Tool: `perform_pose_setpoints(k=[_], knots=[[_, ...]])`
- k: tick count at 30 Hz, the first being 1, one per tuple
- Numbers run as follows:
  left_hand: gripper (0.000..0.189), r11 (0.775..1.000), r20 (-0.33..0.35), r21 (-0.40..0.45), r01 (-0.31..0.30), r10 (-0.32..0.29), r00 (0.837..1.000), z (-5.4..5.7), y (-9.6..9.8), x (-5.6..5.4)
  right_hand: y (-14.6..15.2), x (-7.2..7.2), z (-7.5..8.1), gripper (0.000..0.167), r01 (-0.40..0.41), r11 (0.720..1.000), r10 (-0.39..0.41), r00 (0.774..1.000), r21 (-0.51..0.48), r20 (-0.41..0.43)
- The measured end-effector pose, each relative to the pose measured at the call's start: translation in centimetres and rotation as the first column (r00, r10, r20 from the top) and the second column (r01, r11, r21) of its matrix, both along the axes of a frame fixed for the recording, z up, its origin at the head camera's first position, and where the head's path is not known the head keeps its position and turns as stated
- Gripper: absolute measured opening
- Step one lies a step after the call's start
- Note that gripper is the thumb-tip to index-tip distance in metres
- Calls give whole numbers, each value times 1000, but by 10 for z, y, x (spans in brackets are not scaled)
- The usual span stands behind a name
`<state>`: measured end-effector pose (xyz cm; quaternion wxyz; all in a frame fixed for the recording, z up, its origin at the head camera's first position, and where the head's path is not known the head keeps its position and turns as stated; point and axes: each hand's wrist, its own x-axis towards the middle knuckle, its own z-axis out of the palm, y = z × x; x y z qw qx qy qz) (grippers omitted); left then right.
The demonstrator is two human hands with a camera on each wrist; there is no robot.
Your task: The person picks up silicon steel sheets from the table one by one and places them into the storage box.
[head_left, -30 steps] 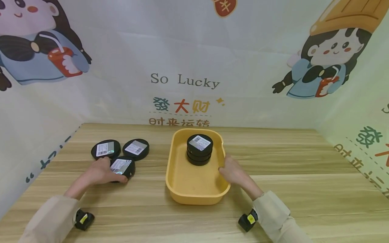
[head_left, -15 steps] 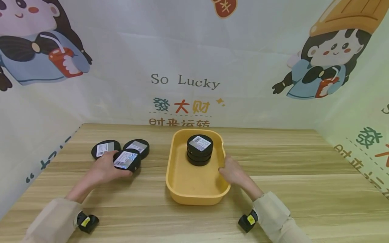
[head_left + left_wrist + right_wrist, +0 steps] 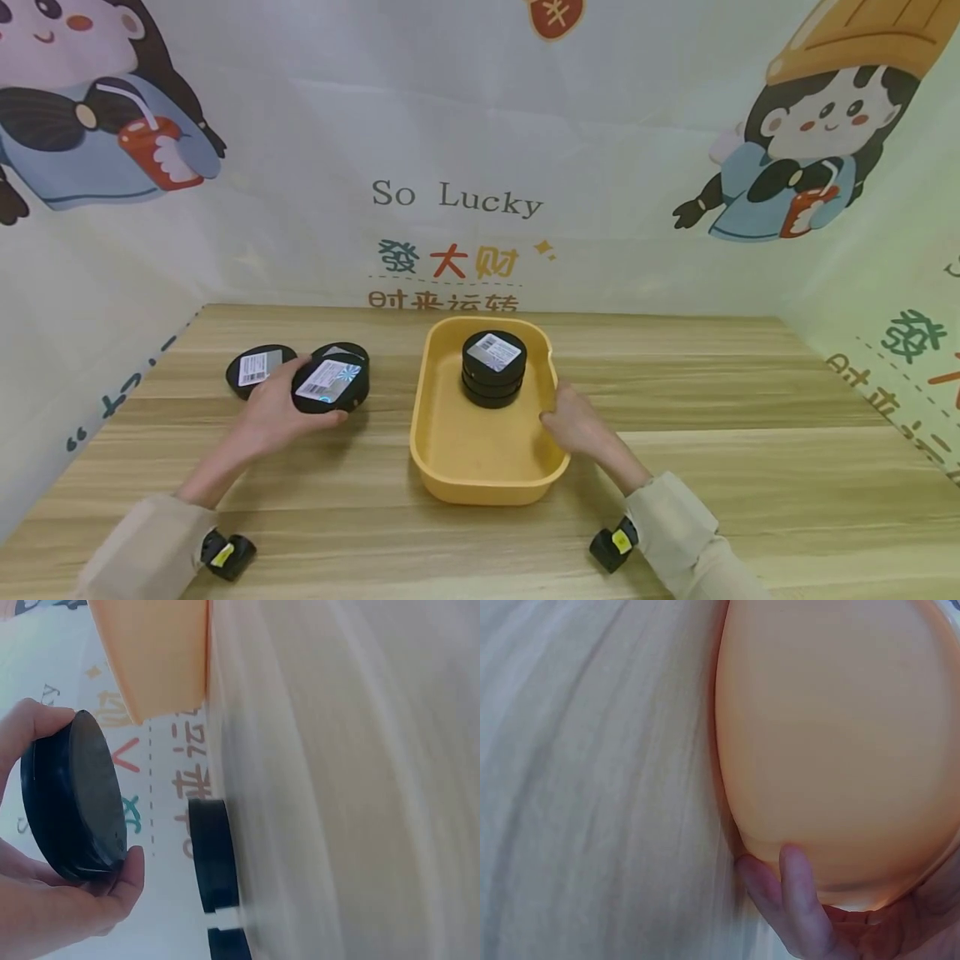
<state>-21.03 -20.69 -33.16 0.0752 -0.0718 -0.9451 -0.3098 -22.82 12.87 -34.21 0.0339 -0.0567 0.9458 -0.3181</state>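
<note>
My left hand grips a round, flat black container with a silver-and-white label on top. The left wrist view shows thumb and fingers on opposite sides of this container, raised above the table and tilted. Behind it, partly covered, lies a second labelled black container; a third black container lies to its left. With my right hand I hold the right wall of a yellow plastic bin. Inside the bin, toward the back, stand stacked black containers, the top one label up.
A wood-grain table carries everything. Printed white cloth hangs behind and at both sides, meeting the table's far edge. A small black wrist camera sits below each sleeve.
My left hand has lifted the black container off the table and carried it right and slightly back, over the second container. The right hand and bin have stayed in place.
</note>
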Motion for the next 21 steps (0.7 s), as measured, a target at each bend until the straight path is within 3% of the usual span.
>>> perform_pose_setpoints(k=[9,15,21], knots=[[91,999,-31,34,37,-36,999,7,20,5,0,0,-1,39,14,1000,-14,1000,19,-3],[82,989,-126,85,118,-107,986,7,33,5,0,0,0,41,16,1000,-16,1000,19,7],[83,980,-137,107,167,-151,979,9,46,8,-1,0,0,41,23,999,-23,1000,23,12]])
